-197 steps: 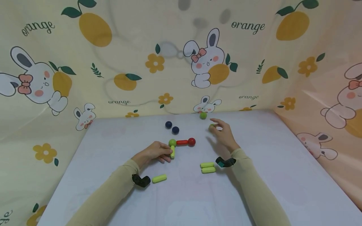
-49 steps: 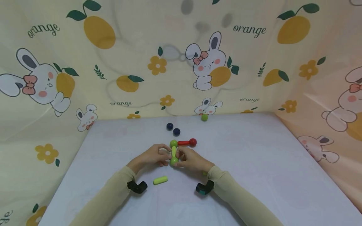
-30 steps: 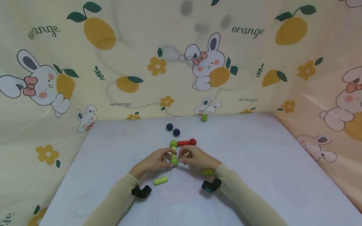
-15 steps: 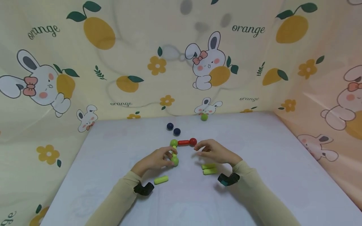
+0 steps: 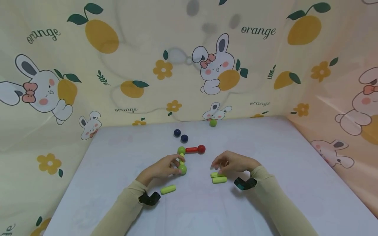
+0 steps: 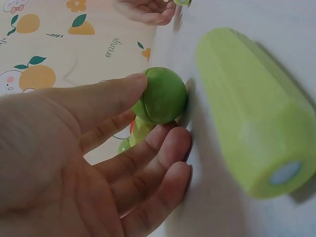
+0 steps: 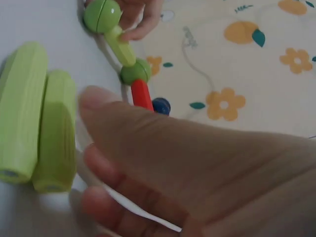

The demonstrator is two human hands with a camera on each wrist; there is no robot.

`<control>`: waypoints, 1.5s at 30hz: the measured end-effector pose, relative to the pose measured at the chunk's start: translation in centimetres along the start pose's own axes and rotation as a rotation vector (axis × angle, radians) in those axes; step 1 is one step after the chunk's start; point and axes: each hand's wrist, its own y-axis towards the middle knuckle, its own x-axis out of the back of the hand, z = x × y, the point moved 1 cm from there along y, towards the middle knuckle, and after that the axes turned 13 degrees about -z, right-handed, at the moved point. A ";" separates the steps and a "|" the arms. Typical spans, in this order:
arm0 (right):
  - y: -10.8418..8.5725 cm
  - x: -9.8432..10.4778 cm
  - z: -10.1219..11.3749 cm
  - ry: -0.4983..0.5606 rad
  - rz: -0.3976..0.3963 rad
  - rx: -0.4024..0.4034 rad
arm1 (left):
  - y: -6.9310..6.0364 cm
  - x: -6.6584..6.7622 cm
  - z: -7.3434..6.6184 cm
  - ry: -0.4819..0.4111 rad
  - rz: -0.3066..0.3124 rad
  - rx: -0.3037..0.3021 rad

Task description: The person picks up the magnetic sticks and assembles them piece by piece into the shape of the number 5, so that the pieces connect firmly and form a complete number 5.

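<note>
My left hand [image 5: 163, 168] holds the near green ball [image 5: 182, 169], thumb on one side and fingers curled about the other, as the left wrist view shows. A yellow-green stick [image 5: 181, 159] joins this ball to a far green ball [image 5: 181, 150]. From that one a red stick [image 5: 191, 150] runs right to a red ball [image 5: 201, 149]. Over a pair of loose yellow-green sticks [image 5: 219, 180] hovers my right hand [image 5: 235, 163], fingers loosely bent and holding nothing. In the right wrist view its thumb is close to the nearer loose stick [image 7: 55, 133].
Another yellow-green stick [image 5: 168, 189] lies near my left wrist. Two dark blue balls [image 5: 184, 138] sit behind the joined pieces. A loose green ball [image 5: 213, 123] rests at the table's back edge. A printed cloth [image 5: 134, 65] hangs behind the white table [image 5: 189, 213].
My right hand carried a green ball to the yellow-green stick's near end, let go, then moved right to the loose sticks. My left hand moved from the stick to the near ball.
</note>
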 end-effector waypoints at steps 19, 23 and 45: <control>-0.1 -0.4 0.7 -0.029 -0.009 -0.069 | 0.0 -0.1 0.1 -0.003 0.005 -0.011; 0.1 -0.3 0.9 -0.018 -0.019 -0.074 | -0.1 -0.1 0.3 -0.003 0.009 -0.018; 2.4 -0.9 2.8 -0.001 -0.195 0.067 | -0.2 -0.1 0.3 0.007 -0.001 0.006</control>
